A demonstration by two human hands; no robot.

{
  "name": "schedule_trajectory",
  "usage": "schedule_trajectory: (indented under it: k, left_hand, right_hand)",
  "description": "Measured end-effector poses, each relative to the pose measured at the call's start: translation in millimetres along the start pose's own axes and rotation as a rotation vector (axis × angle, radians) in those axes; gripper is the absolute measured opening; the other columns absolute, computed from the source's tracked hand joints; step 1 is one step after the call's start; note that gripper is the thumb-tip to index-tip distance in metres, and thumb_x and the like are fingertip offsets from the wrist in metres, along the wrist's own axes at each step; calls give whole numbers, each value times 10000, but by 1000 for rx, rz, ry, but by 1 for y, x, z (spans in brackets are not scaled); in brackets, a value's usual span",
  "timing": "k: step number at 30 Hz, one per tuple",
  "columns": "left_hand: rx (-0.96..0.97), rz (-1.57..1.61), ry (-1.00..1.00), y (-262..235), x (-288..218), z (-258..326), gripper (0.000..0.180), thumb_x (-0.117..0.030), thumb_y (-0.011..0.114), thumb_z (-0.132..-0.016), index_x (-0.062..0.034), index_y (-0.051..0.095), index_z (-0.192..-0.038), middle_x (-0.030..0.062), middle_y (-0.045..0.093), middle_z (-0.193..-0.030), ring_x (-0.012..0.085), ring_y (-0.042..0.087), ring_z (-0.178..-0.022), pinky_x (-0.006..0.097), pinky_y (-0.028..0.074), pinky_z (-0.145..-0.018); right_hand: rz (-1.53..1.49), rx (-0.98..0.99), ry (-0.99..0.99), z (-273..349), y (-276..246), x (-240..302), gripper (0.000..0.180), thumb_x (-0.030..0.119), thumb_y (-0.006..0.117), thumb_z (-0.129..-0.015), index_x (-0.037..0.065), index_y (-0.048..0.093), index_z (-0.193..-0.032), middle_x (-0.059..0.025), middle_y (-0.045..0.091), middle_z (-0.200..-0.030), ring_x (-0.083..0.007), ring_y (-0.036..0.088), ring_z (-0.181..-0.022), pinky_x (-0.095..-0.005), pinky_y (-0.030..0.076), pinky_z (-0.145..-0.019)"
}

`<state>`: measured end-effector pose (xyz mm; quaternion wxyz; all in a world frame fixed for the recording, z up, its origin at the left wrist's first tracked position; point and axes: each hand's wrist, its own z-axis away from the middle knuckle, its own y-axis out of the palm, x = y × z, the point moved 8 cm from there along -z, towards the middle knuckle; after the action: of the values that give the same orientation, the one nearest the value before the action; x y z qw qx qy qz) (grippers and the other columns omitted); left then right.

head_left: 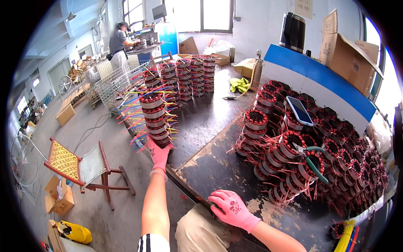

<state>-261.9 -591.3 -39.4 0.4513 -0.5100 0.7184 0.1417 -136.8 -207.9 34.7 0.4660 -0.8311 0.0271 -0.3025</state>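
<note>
My left hand (159, 153), in a pink glove, is closed around the bottom of a tall stack of wound motor stators (153, 112) at the table's left edge. Grey steel rings with red windings make up this stack, and red, blue and yellow wire ends stick out from it. Some of my left fingers are hidden against the stack. My right hand (233, 209), also gloved in pink, lies on the near table edge with its fingers stretched out and nothing in them. Green-handled pliers (315, 161) rest on a large group of stators (289, 145) to the right.
More stator stacks (184, 80) stand at the far left of the dark table (210, 145). A phone (299, 111) lies on the right-hand stators. Yellow cloth (239, 85) and a metal bottle (256, 73) sit farther back. A folding stool (88, 164) stands left; a co-worker (119, 46) is beyond.
</note>
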Motion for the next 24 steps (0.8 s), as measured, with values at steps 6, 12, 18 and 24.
schedule_trajectory:
  k: [6, 12, 18, 24]
  left_hand:
    - [0, -2, 62, -18, 46, -60, 1274, -89, 942, -584, -9, 173, -1597, 190, 383, -1557, 310, 385, -1442, 414, 318, -1204]
    - [102, 123, 72, -19, 91, -108, 1293, -75, 948, -577, -13, 166, -1605, 174, 389, -1567, 294, 401, -1435, 398, 337, -1192]
    - [185, 172, 72, -28, 160, -170, 1300, -110, 950, -548, -29, 196, -1604, 177, 438, -1529, 299, 464, -1383, 406, 383, -1154]
    - [255, 219, -3, 10, 182, -188, 1272, 5, 923, -631, -89, 126, -1619, 159, 505, -1459, 272, 518, -1321, 416, 434, -1101]
  right_hand:
    - [58, -40, 49, -60, 46, -26, 505, 343, 676, -919, 53, 583, -1322, -163, 577, -1338, -360, 509, -1305, -486, 387, -1111]
    - [107, -32, 110, -78, 65, -33, 625, 459, 700, -885, 66, 567, -1352, -164, 533, -1310, -377, 462, -1330, -513, 353, -1131]
    - [71, -6, 130, -84, 65, -31, 622, 482, 670, -901, 75, 567, -1360, -161, 536, -1330, -356, 455, -1343, -508, 353, -1133]
    - [129, 7, 184, -81, 59, -39, 621, 470, 724, -860, 110, 579, -1346, -125, 547, -1286, -332, 477, -1311, -490, 377, -1101]
